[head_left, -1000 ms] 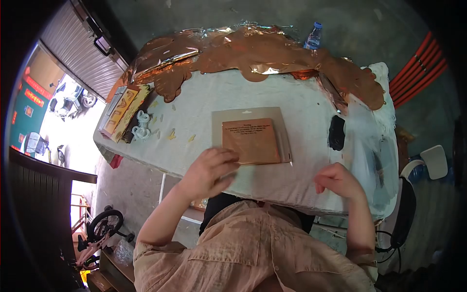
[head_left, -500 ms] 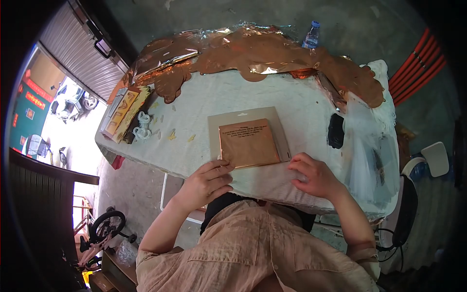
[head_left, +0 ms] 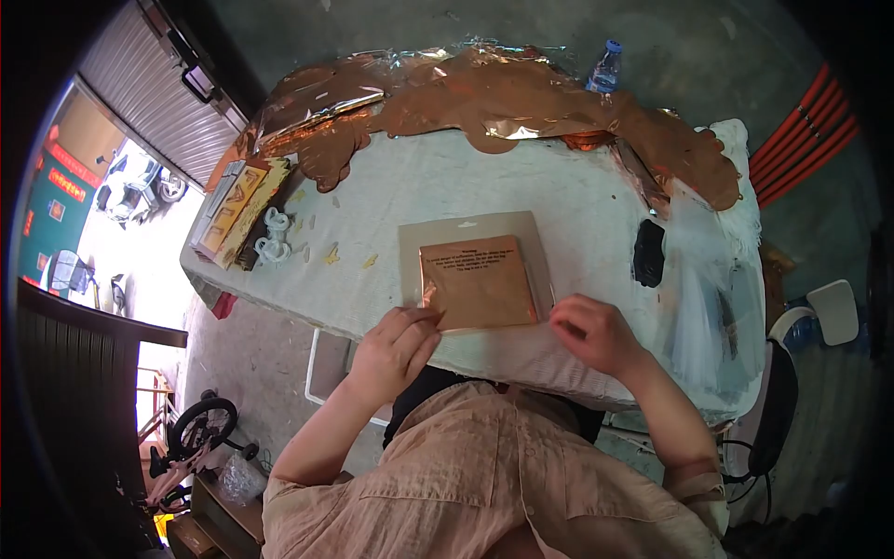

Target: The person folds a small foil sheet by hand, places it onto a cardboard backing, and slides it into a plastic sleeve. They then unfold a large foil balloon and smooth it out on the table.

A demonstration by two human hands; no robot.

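Observation:
A flat copper-coloured packet with small dark print lies on a grey-beige card that has a hang hole at its top edge. Clear film shows along the card's right side. My left hand is closed at the packet's lower left corner, thumb and fingers pressed together on it. My right hand is curled at the lower right, fingertips together by the edge of the clear film; whatever they pinch is too small to make out.
Crumpled copper foil lines the table's far edge, with a bottle behind it. Stacked yellow cards and white ties lie left. A black object and clear bags lie right on the white cloth.
The packet's lower edge has shifted slightly toward me and now lies more level. My right hand's fingers have drawn together at the film's edge. My left hand stays at the corner.

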